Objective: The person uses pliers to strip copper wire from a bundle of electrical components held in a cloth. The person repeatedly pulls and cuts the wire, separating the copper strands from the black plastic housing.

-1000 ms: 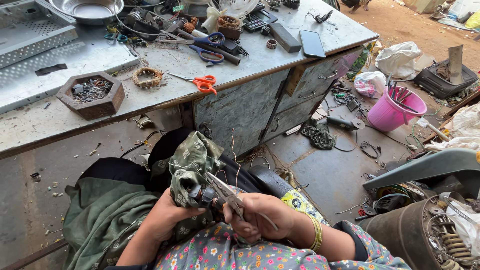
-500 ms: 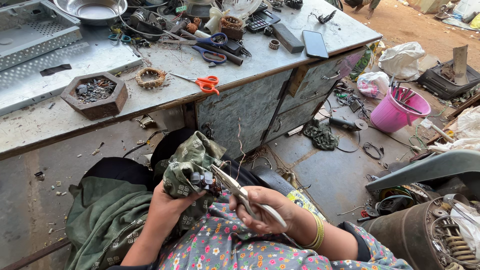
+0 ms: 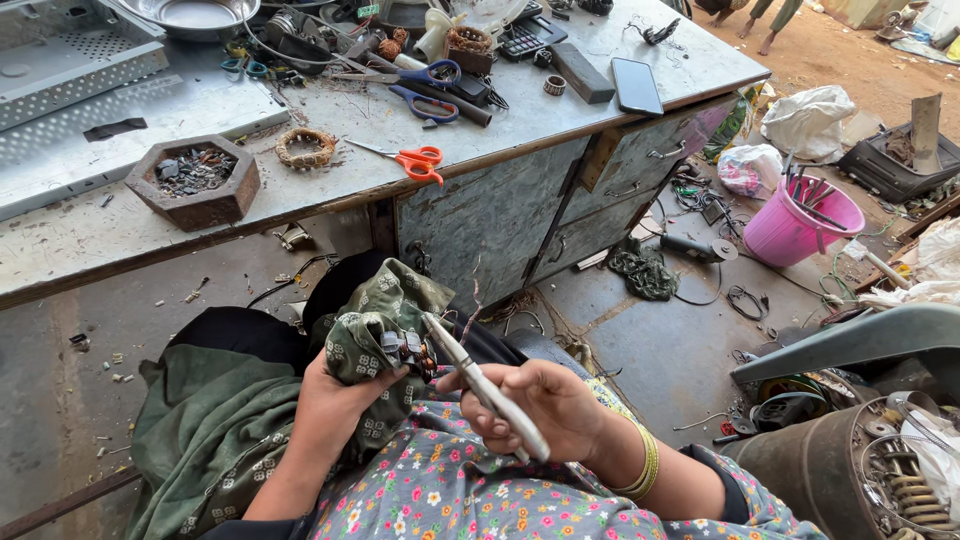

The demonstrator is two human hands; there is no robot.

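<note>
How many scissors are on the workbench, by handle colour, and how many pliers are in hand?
Orange-handled scissors: 1
Blue-handled scissors: 2
Pliers, in the right hand: 1
Total: 4

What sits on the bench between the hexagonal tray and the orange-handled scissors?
In the head view, one thing: a small ring-shaped wire coil lies between the hexagonal tray and the orange-handled scissors, apart from both. The rest of that stretch of benchtop is bare.

My left hand (image 3: 335, 400) grips soft, matt green printed cloth (image 3: 375, 325) wrapped round a dull metal part (image 3: 408, 348). My right hand (image 3: 545, 405) holds pliers (image 3: 485, 385) with smooth pale plastic handles. At twelve o'clock, the workbench (image 3: 330, 175) top is scratched, matt grey metal.
</note>
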